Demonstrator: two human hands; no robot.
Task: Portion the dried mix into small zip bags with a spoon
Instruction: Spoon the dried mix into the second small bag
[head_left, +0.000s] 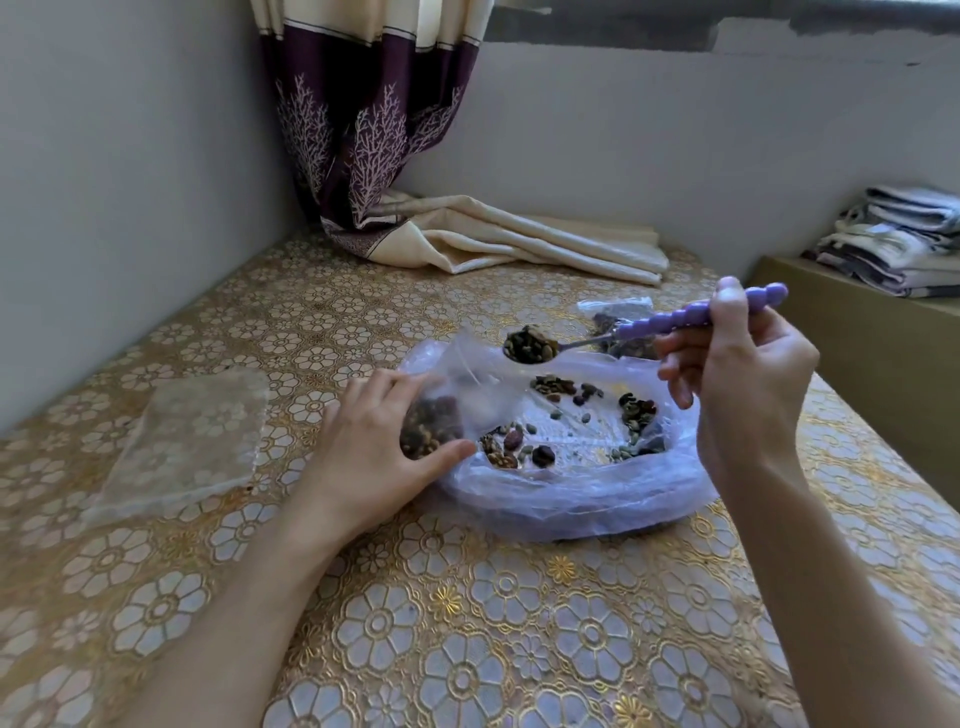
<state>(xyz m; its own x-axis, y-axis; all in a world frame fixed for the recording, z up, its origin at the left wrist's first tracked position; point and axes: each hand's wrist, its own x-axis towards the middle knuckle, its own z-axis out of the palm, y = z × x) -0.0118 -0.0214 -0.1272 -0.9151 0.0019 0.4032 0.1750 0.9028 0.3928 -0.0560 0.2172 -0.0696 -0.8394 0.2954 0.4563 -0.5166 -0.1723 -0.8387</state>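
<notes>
Right hand (737, 374) around loaded spoon (644, 332) handle.

Two hands (left (363, 452), right (737, 374)), one spoon (649, 332), two filled small zip bags (431, 426) (618, 322), one large bag (571, 488) and one stack of empty bags (187, 441) at left.

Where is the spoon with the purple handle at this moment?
In the head view, the spoon is right of centre, held up by the right hand; its full bowl hangs above the large plastic bag of mix.
</notes>
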